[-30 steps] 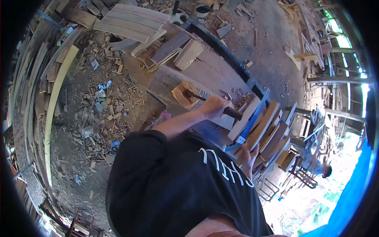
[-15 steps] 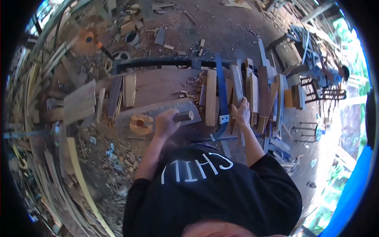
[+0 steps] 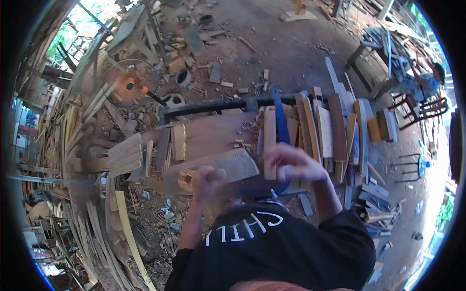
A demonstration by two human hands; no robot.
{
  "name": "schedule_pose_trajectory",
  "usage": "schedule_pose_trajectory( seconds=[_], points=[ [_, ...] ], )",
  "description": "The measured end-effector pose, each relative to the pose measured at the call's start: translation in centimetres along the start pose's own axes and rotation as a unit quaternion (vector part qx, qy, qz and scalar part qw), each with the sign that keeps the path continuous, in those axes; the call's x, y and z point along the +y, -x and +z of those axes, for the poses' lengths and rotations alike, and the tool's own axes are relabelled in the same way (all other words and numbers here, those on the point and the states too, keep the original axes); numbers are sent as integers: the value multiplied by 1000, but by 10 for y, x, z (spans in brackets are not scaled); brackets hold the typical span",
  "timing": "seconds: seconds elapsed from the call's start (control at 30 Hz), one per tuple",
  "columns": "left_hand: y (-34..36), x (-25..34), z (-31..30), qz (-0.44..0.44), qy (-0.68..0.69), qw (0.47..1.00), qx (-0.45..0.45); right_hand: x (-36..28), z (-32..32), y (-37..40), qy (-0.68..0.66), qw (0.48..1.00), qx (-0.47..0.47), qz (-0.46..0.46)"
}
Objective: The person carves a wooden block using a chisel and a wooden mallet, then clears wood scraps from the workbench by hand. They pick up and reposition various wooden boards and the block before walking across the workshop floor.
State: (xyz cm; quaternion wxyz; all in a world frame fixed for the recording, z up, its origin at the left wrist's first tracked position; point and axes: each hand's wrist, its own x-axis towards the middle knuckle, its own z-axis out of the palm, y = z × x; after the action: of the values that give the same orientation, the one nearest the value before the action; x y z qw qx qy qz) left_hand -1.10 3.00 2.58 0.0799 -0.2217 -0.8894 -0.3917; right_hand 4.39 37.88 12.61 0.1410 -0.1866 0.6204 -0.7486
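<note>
My left hand [image 3: 208, 180] is closed round the handle of a wooden mallet [image 3: 186, 180], whose chunky pale head shows left of the fist. Motion blurs the handle. Under it lies a broad grey board [image 3: 238, 165], slanting across the bench. My right hand [image 3: 293, 162], also blurred, hovers over the near ends of upright-lying wood strips, its fingers reaching left and apart from the thumb. Below it lies a saw with a blue blade [image 3: 280, 114], its handle partly covered by the hand. A narrow plank [image 3: 270, 133] lies just left of the saw.
Several wood pieces [image 3: 335, 128] crowd the bench's right side. More short boards [image 3: 178, 143] lie on its left. A dark rail [image 3: 213, 105] runs along the far edge. An orange fan [image 3: 130, 87] stands at far left. At far right a person [image 3: 422, 85] is near chairs.
My right hand has let go of a wood strip and moved left and nearer to me, above the saw handle. My left hand keeps the mallet. The view has shifted with my head.
</note>
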Motion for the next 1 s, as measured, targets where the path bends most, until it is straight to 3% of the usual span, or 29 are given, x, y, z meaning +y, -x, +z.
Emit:
schedule_pose_trajectory(
  seconds=[0.07, 0.13, 0.17, 0.23, 0.37, 0.43, 0.57, 0.63, 0.67, 0.7, 0.77, 0.83, 0.87, 0.97, 1.0],
  points=[
    [0, -6, 1, 7, -11, 1000, 14, -56, 27, -23, -33, 931, -299, -208],
    [-2, -6, -1, 0, -3, 1000, 16, -82, 64, -31, -148, 827, -462, -285],
    [-1, -8, -1, 9, -4, 1000, 17, -90, 75, -33, -158, 800, -497, -298],
    [1, -13, 0, -59, 28, 998, 6, -89, 91, -41, -140, 764, -527, -344],
    [5, -2, -10, -65, 38, 997, 35, -68, 110, -41, -200, 726, -549, -364],
    [10, -9, -8, -73, 64, 993, 68, -62, 107, -36, -232, 728, -594, -250],
    [17, 0, -20, -89, 71, 989, 91, -67, 96, -44, -228, 734, -599, -224],
    [21, -2, -25, -106, 96, 986, 87, -65, 98, -44, -200, 731, -554, -344],
    [25, -4, -28, -138, 79, 983, 96, -69, 99, -45, -179, 776, -473, -376],
    [28, -7, -30, -169, 64, 978, 102, -68, 99, -44, -180, 781, -467, -374],
    [35, -18, -32, -203, 85, 969, 116, -63, 103, -38, -134, 824, -176, -522],
    [45, -37, -28, -233, 69, 957, 160, -57, 120, -37, -169, 826, -10, -538],
    [45, -32, -28, -243, 45, 952, 179, -59, 127, -43, -194, 817, 28, -542],
    [42, 1, -43, -308, -7, 945, 112, -72, 149, -50, -273, 782, 55, -558],
    [38, 15, -47, -311, -31, 946, 92, -69, 155, -50, -310, 800, 17, -513]
  ],
)
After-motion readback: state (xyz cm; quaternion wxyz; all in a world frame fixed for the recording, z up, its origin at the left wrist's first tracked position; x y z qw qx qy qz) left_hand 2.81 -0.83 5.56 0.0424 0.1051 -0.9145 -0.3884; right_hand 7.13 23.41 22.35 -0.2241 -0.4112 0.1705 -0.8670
